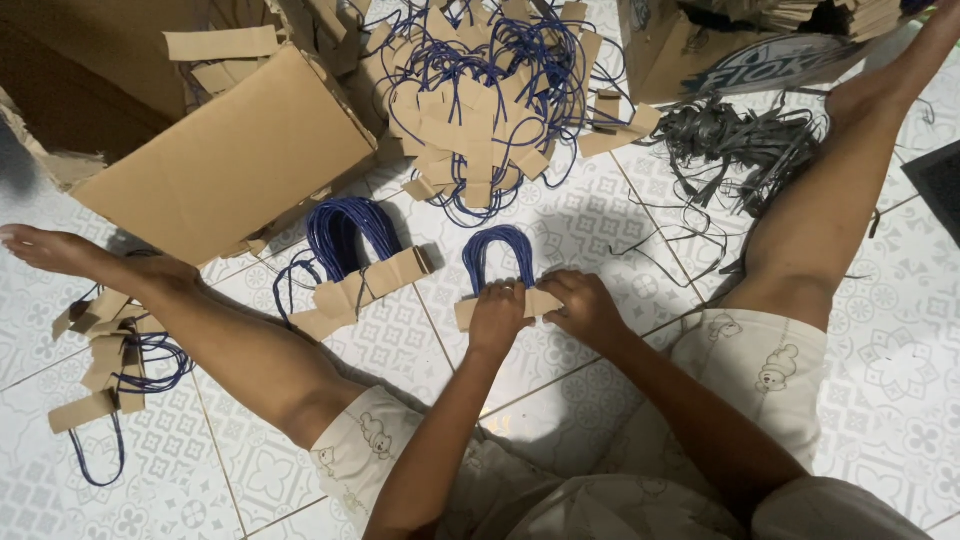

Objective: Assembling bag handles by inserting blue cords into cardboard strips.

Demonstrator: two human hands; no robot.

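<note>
**Blue cord handles stacked under two hands on the tiled floor**

Blue cord loops rise in an arch from a small stack of cardboard-tabbed handles (497, 270) lying on the white patterned floor (600, 230) at the middle of the frame. Both hands press down on the brown card strip at the foot of that stack. The left hand (497, 312) lies with its fingers curled over the left half of the strip, fingertips at the base of the loops. The right hand (585, 305) is bent in a loose claw over the right half, fingertips on the card; neither hand is flat open, and both grip the same bundle.

Just left of it lies a second, thicker bundle of handles (350, 260), tilted, close to but not touching the first. Above, at upper centre, a loose heap of handles (490, 100) sprawls. A flattened cardboard box (235, 150) fills the upper left, its lower edge near the second bundle. Grey strapping scraps (745, 145) lie at upper right. A few more handles (110, 370) sit at the far left beside the person's outstretched leg. Bare tiles between the stack and the heap leave room ahead of the hands; the legs close in both sides.
</note>
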